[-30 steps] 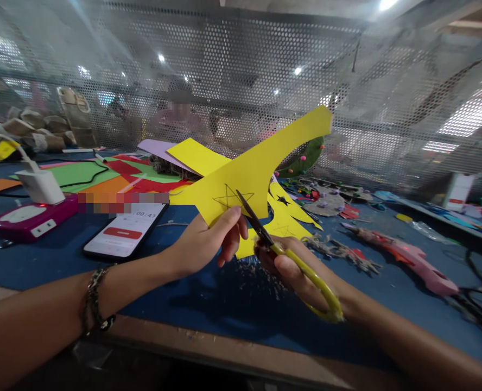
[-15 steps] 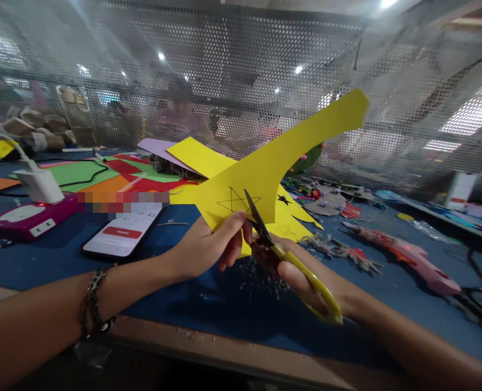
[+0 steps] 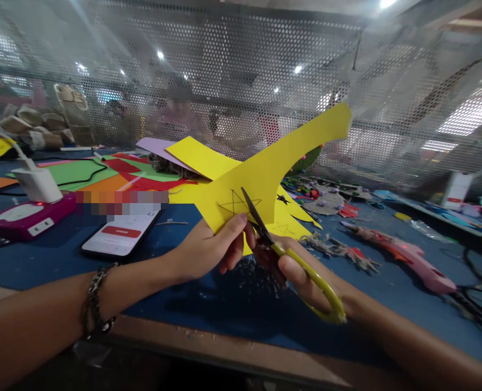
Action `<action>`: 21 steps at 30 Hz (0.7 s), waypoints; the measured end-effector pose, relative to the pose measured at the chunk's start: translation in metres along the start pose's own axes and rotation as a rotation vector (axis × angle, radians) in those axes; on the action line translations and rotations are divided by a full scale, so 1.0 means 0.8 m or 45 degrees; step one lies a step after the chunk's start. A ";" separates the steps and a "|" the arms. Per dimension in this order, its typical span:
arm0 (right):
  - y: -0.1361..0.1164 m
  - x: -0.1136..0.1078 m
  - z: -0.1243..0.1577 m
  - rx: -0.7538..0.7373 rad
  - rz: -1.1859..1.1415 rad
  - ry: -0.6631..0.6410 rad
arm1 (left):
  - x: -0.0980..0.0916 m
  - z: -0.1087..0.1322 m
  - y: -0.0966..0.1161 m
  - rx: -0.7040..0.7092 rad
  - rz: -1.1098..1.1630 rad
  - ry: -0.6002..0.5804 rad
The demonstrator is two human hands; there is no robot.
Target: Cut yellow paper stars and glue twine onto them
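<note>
Between thumb and fingers, my left hand (image 3: 212, 247) pinches the lower edge of a yellow paper sheet (image 3: 261, 171) with a long strip curving up to the right. A star outline (image 3: 238, 204) is drawn in dark lines on it, just above my left thumb. My right hand (image 3: 293, 266) grips yellow-handled scissors (image 3: 306, 274), thumb through one handle loop. One dark blade lies across the front of the paper, over the right side of the star; the other blade is mostly hidden. More yellow paper (image 3: 285, 229) with another drawn star lies behind on the table.
At left are a phone (image 3: 121, 231), a magenta power strip (image 3: 29, 217) with a white charger (image 3: 39, 184), and coloured sheets (image 3: 78, 174). A pink glue gun (image 3: 412, 258) and cables lie right. A perforated metal screen (image 3: 233, 70) stands behind the blue table (image 3: 163, 304).
The paper's long strip has dipped down and to the left. The scissor tip has shifted slightly left across the star. Both hands keep their grips.
</note>
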State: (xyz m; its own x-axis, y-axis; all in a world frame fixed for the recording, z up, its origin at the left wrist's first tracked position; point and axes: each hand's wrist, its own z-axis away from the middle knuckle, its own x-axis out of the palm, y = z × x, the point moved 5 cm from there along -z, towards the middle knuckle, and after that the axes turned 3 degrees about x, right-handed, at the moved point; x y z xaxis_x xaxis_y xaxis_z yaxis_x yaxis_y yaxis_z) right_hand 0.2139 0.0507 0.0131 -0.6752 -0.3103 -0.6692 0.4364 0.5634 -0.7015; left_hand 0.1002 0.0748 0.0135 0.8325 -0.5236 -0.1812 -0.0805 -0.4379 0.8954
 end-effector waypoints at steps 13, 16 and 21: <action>0.001 0.000 -0.002 0.058 -0.010 -0.020 | 0.000 0.001 -0.001 0.006 0.000 0.003; 0.002 -0.001 -0.003 0.084 -0.038 -0.064 | -0.001 0.001 0.001 -0.006 -0.019 0.015; 0.011 -0.009 -0.003 0.082 -0.071 -0.100 | -0.027 -0.003 0.006 0.093 -0.018 0.264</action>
State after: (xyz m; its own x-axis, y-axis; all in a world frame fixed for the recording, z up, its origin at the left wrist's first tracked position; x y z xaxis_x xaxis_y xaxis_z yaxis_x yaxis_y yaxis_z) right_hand 0.2214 0.0594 0.0122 -0.6518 -0.4006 -0.6439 0.4384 0.4937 -0.7510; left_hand 0.0828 0.0857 0.0225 0.9280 -0.3591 -0.0993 -0.1013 -0.4995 0.8603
